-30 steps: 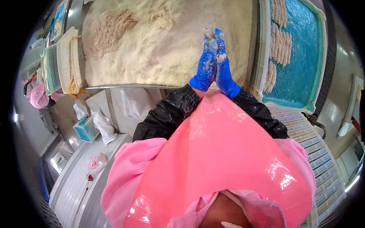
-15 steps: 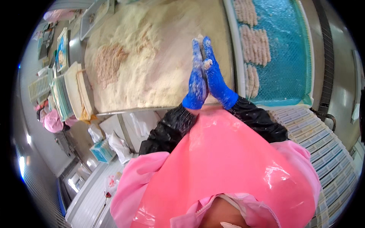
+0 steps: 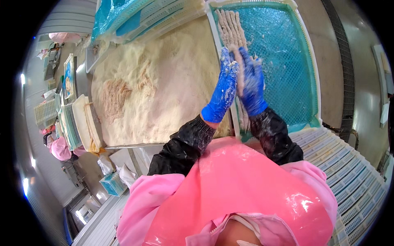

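A pale, crumb-coated meat strip point(image 3: 240, 76) lies lengthwise between my hands over the left side of a white-rimmed tray with a teal mesh liner point(image 3: 291, 65). My left hand point(image 3: 221, 90), in a crumb-dusted blue glove, is closed against one side of the strip, fingers pointing away from me. My right hand point(image 3: 253, 90), gloved alike and slightly blurred, presses on the other side. A row of similar coated strips point(image 3: 230, 26) lies at the tray's far left, partly hidden by my fingers. Left of the tray, the metal work table holds pale crumbs point(image 3: 164, 94) and a pinkish meat pile point(image 3: 115, 98).
Stacked teal-and-white trays point(image 3: 143, 18) stand at the table's back. More containers point(image 3: 78, 119) line its left side. A person in pink point(image 3: 60, 149) is at far left. A long stack of white trays point(image 3: 336, 168) stands near my right, beside a floor with a dark grate point(image 3: 340, 49).
The view has swung right. My pressed-together hands have moved from over the crumb bed to over the tray, parting slightly to show the strip between them. Stacked trays now show at the back.
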Tool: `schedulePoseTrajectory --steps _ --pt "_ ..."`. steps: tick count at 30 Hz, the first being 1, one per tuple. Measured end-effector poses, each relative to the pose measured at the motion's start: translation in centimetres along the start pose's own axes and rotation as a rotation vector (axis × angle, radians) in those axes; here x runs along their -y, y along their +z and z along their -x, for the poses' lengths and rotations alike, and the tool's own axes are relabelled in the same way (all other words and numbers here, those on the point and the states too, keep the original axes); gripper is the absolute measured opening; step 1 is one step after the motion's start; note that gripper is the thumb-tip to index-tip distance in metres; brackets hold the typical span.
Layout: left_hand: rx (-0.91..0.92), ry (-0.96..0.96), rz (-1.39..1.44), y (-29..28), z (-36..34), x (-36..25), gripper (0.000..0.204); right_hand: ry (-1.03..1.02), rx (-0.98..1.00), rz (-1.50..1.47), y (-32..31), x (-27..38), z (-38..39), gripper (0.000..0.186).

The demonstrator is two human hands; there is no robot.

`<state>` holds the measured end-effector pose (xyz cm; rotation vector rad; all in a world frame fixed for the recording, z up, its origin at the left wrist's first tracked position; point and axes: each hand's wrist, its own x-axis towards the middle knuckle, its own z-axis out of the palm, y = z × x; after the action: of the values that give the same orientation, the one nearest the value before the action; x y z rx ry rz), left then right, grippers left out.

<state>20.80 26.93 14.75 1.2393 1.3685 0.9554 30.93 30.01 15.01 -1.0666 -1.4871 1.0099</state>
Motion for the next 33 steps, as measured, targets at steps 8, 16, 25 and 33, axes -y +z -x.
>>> schedulePoseTrajectory --steps 8,16,25,33 --pt "-0.122 -0.066 0.367 -2.8 2.8 0.6 0.055 0.259 0.076 -0.368 -4.5 -7.3 -11.5 0.068" --pt "-0.276 -0.115 0.484 -6.4 6.2 3.0 0.055 0.402 0.130 -0.472 -3.9 -12.0 -16.9 0.074" --pt "-0.510 -0.042 0.251 -13.2 12.6 10.8 0.053 -0.002 0.082 -0.426 2.5 -6.7 -14.5 0.039" --pt "-0.687 -0.068 0.507 -22.8 16.1 19.8 0.049 -0.140 0.480 0.178 25.3 -14.1 -1.7 0.046"
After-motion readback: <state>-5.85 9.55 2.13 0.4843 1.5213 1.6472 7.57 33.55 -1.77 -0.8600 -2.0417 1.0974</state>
